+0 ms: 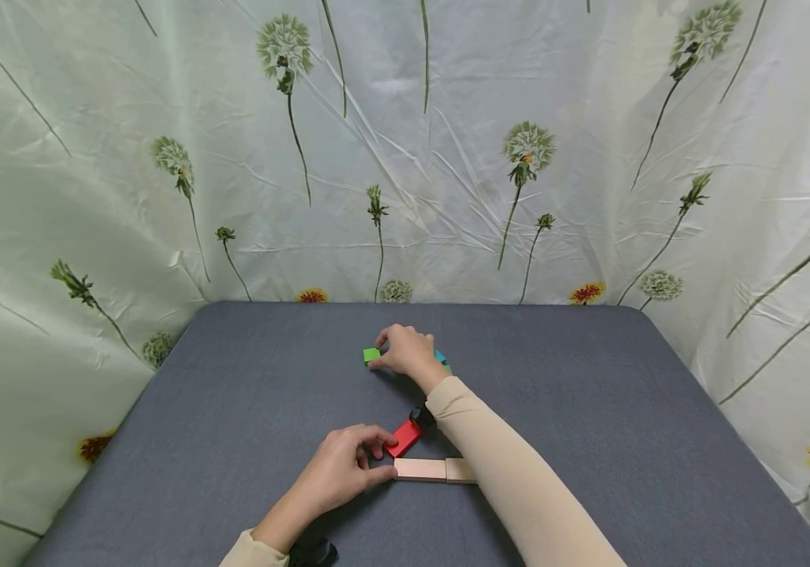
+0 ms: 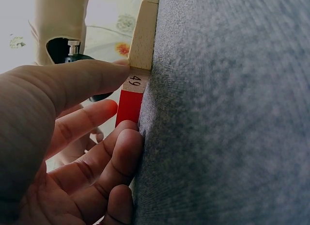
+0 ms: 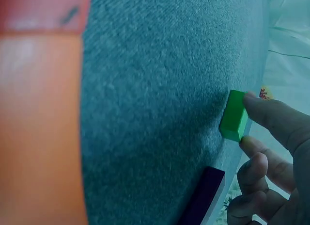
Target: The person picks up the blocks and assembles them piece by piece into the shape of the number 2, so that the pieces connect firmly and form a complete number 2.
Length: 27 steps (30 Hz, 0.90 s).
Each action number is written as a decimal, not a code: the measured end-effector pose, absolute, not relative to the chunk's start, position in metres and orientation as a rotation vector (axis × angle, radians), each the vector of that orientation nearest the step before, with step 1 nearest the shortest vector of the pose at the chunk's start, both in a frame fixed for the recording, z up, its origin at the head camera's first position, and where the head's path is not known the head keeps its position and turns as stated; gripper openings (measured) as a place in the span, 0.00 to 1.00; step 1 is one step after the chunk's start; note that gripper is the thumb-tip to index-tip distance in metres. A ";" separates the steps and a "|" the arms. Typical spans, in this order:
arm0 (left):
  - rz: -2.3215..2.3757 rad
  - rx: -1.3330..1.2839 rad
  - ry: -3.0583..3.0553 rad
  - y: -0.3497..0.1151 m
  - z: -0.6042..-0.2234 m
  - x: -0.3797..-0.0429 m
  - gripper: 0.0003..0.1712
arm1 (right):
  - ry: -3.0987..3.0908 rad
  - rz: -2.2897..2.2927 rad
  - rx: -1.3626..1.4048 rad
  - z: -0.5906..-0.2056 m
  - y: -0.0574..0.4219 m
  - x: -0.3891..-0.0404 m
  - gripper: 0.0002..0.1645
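Observation:
My left hand [image 1: 341,466] rests beside a red block [image 1: 403,439] and a plain wooden block [image 1: 419,470]. Its thumb touches the wooden block's left end, and its other fingertips touch the red block. In the left wrist view the number 49 shows on a bare wood end next to the red side [image 2: 130,107]. Farther back, my right hand [image 1: 408,351] pinches a small green block [image 3: 234,116] between thumb and index finger, close to the table surface. The other fingers of this hand are bent and hold nothing.
A second wooden block [image 1: 460,471] adjoins the first, partly behind the right sleeve. Blue-green pieces [image 1: 441,357] peek out behind the right hand. A dark block [image 3: 203,198] and an orange block [image 3: 41,128] lie on the grey table [image 1: 270,378]. A flowered curtain [image 1: 447,157] hangs behind.

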<state>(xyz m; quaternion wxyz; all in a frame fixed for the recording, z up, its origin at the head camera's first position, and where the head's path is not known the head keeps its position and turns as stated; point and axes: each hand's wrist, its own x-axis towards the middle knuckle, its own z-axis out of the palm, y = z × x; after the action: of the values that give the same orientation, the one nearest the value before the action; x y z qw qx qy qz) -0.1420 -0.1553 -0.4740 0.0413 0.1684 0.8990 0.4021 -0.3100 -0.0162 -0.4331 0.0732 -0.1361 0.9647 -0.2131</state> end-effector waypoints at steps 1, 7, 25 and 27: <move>1.233 0.516 2.750 -0.155 -0.474 -0.142 0.16 | 2.903 -0.633 -0.405 -0.433 -0.017 -0.309 0.24; 1.244 0.515 2.734 -0.156 -0.474 -0.142 0.16 | 2.957 -0.590 -0.351 -0.434 -0.024 -0.306 0.25; 1.236 0.503 2.736 -0.156 -0.471 -0.141 0.16 | 2.908 -0.654 -0.373 -0.437 -0.024 -0.311 0.20; 1.229 0.500 2.741 -0.155 -0.471 -0.140 0.16 | 2.885 -0.672 -0.386 -0.436 -0.020 -0.311 0.20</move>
<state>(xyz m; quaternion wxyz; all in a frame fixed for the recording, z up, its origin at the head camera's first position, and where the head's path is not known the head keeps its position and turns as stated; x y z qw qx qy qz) -0.1405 -0.1553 -0.4708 0.0482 0.1639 0.8991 0.4030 -0.3114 -0.0202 -0.4364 0.0769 -0.1289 0.9629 -0.2241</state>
